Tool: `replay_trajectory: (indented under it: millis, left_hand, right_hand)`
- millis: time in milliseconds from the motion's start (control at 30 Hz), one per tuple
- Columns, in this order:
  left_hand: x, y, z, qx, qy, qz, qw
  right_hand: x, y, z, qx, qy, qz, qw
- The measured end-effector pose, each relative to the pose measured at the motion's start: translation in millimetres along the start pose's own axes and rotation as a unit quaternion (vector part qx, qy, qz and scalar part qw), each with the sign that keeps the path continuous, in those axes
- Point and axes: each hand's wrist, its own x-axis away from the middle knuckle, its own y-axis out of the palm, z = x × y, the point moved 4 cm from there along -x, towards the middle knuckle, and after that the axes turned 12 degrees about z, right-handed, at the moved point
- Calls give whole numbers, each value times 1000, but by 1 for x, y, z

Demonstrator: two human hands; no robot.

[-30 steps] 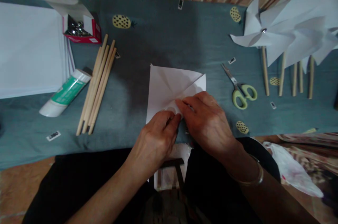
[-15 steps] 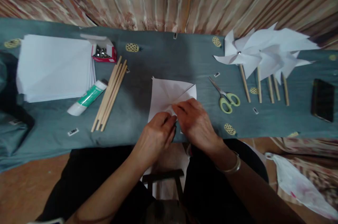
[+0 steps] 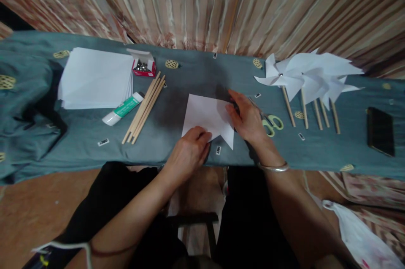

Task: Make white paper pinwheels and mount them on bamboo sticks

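Observation:
A square of white paper (image 3: pixel 207 112) lies on the table in front of me, with a notch in its lower edge and a pointed flap at its lower right. My left hand (image 3: pixel 191 146) pinches the paper at the lower left, its thumb and forefinger closed together there. Beside the upper right corner is my right hand (image 3: pixel 247 119), thumb and forefinger apart and nothing held between them. The thumb is at the paper's right edge; whether it touches cannot be made out. Green-handled scissors (image 3: pixel 274 122) lie just right of that hand, their blades partly hidden by it.
Left are a paper stack (image 3: pixel 96 77), a red box of small metal pieces (image 3: pixel 148 70), a glue tube (image 3: pixel 123 109) and several wooden sticks (image 3: pixel 144 108). Paper pinwheels (image 3: pixel 316 72) on sticks and a dark phone (image 3: pixel 380 131) lie right. A curtain (image 3: pixel 202 7) hangs behind the table.
My right hand has let go of the paper's lower middle and moved up and right to its upper right corner. A pointed flap now shows at the lower right. The view has shifted.

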Motion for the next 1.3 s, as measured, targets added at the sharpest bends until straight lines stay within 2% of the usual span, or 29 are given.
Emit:
replay_trajectory:
  millis: [167, 300, 467, 600, 700, 800, 867, 933, 1033, 1100, 1167, 1300]
  left_hand:
    - [3, -6, -2, -7, 16, 16, 1000]
    - [6, -11, -2, -24, 25, 26, 999]
    - [7, -16, -5, -60, 29, 26, 997]
    - [5, -28, -24, -80, 37, 55, 995]
    - [0, -41, -48, -106, 2, 72, 992]
    - [-4, -54, -63, -121, -18, 104, 987]
    - [-3, -61, -60, -114, -6, 149, 982]
    - [2, -62, -47, -88, 27, 177, 980]
    - [15, -48, -20, -32, 80, 115, 990]
    - [22, -35, -10, -32, 72, 60, 995]
    - [25, -27, -7, -44, 67, 44, 996]
    - [23, -22, -9, -71, 64, 52, 994]
  right_hand:
    - [1, -4, 4, 2, 20, -14, 1000]
    - [6, -7, 9, 0, -11, -7, 1000]
    - [11, -9, 5, -5, -33, -30, 999]
    - [17, -16, -3, 1, -5, -36, 999]
    - [29, -22, -14, -15, 26, -48, 998]
    - [47, -25, -29, -65, 42, -87, 993]
    - [58, -25, -36, -100, 52, -118, 987]
    - [62, -27, -38, -106, 58, -103, 987]
    - [60, -28, -36, -110, 62, -57, 990]
    - [57, -25, -35, -121, 57, -47, 990]
    - [56, -22, -37, -133, 39, -43, 989]
    - [54, -15, -43, -148, 8, -43, 988]
